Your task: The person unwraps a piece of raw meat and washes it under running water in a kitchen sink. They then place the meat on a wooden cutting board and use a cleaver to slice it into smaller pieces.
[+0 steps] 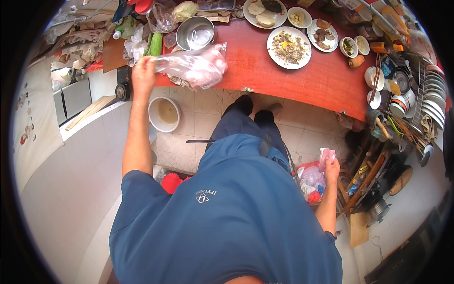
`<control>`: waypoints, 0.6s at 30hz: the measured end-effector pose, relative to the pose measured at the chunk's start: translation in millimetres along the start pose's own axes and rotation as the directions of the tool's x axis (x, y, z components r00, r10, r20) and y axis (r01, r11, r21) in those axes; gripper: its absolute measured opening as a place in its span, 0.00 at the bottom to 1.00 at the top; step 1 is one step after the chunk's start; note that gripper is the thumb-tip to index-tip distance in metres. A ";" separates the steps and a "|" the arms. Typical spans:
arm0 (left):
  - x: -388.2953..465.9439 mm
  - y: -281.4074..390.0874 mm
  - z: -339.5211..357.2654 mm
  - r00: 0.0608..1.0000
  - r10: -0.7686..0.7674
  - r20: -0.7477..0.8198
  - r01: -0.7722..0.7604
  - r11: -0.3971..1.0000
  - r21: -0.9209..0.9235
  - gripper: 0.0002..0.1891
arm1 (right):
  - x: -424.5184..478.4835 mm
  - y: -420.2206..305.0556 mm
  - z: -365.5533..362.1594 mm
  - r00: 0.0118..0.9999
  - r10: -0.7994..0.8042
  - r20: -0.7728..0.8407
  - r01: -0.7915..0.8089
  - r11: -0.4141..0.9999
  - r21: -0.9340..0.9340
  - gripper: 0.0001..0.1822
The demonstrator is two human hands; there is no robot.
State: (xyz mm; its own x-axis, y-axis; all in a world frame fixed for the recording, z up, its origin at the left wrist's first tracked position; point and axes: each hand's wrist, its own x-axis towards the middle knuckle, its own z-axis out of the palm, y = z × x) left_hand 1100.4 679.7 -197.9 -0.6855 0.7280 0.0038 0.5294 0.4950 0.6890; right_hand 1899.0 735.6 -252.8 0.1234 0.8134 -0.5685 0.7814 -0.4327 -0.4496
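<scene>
With my left hand (pixel 143 72) I grip the gathered end of a clear plastic bag (pixel 177 65). Pale pink raw meat (pixel 209 69) fills the bag's other end, at the front left edge of the red tabletop (pixel 244 67). Low at my right side, my right hand (pixel 331 168) holds a slab of pink raw meat (pixel 326 158) with a pale edge. Behind the bag stands a stainless steel pot (pixel 195 32), and a green cucumber-like vegetable (pixel 156 44) lies just beyond my left hand.
Plates of food (pixel 289 48) and small bowls (pixel 299 17) occupy the table's far side. A white bucket of cloudy liquid (pixel 165 114) stands on the tiled floor. Stacked dishes (pixel 434 96) fill a rack at right. Plastic bags (pixel 312 181) lie below my right hand, beside a wooden stand (pixel 367 174).
</scene>
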 end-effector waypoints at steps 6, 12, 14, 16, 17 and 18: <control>35.6 -76.6 -37.2 0.922 -0.375 -0.098 0.346 0.911 -0.225 0.13 | -9.1 -8.7 0.2 1.000 0.004 -0.013 -0.004 0.998 -0.068 0.14; 57.8 -89.2 -49.4 0.911 -0.345 -0.225 0.297 0.929 -0.219 0.14 | -14.8 14.7 -4.7 0.998 0.053 0.027 -0.051 0.997 -0.052 0.16; 61.3 -75.7 -41.1 0.898 -0.404 -0.175 0.345 0.893 -0.289 0.13 | -13.9 29.4 -8.2 0.999 0.040 0.018 -0.038 0.994 -0.105 0.16; 63.9 -73.7 -43.9 0.890 -0.449 -0.082 0.397 0.850 -0.348 0.13 | -10.6 44.3 -6.5 1.000 0.009 0.008 -0.008 0.993 -0.117 0.15; 61.3 -77.5 -45.6 0.891 -0.450 -0.065 0.384 0.820 -0.425 0.15 | -8.3 51.0 -4.8 1.000 -0.008 0.005 0.008 0.993 -0.122 0.15; 56.6 -66.3 -32.7 0.892 -0.450 -0.038 0.372 0.780 -0.503 0.17 | -8.1 54.6 -3.8 1.000 0.001 0.000 0.000 0.992 -0.128 0.15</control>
State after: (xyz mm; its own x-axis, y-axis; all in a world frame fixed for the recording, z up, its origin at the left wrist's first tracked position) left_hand 1010.1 672.5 -219.6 -0.8690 0.4085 -0.2793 -0.0935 0.4187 0.9033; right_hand 1943.0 706.9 -270.1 0.1236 0.8131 -0.5688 0.8532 -0.3798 -0.3575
